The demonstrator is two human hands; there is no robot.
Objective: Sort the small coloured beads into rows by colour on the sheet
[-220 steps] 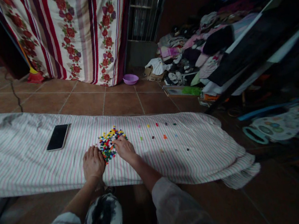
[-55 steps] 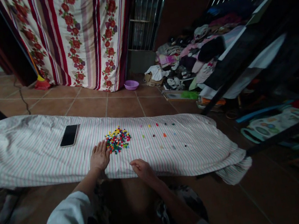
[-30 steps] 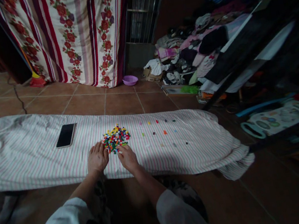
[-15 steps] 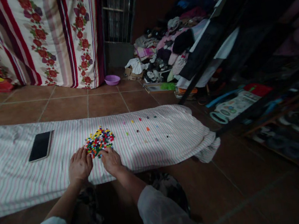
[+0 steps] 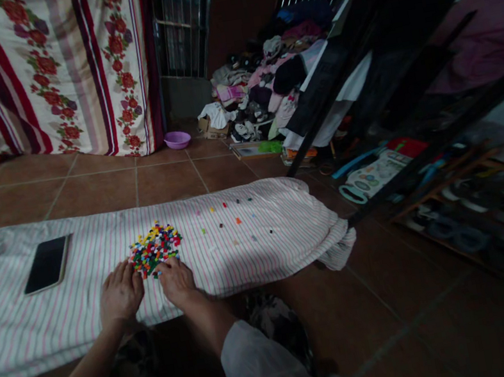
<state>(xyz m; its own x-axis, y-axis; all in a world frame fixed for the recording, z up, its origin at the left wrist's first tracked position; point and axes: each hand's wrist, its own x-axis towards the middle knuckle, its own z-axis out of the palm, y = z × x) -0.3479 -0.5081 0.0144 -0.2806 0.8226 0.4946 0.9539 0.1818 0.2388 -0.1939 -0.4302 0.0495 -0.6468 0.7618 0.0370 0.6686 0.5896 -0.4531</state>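
Observation:
A pile of small multicoloured pieces (image 5: 155, 248), like tiny beads or bricks, lies on a striped cloth (image 5: 227, 271). My left hand (image 5: 120, 294) rests flat at the pile's left edge, fingers stretched out and holding nothing. At the near right edge, my right hand (image 5: 178, 281) has its fingers bent down and drawn together against the pieces. Whatever may be between those fingertips is hidden or too small to name. Right of the pile, several single pieces are spaced out in rows, among them an orange piece (image 5: 238, 221) and a black piece (image 5: 270, 231).
Left of the pile lies a phone (image 5: 48, 264) with a dark screen. Beyond the cloth-covered surface are a purple basin (image 5: 178, 140), a floral curtain (image 5: 79, 69) and a heap of clothes (image 5: 262, 82). A shelf rack (image 5: 473, 201) holding shoes stands at right.
The whole view has shifted, so the scene sits farther left. Both hands stay at the pile's near edge in nearly the same pose. The laid-out pieces look unchanged.

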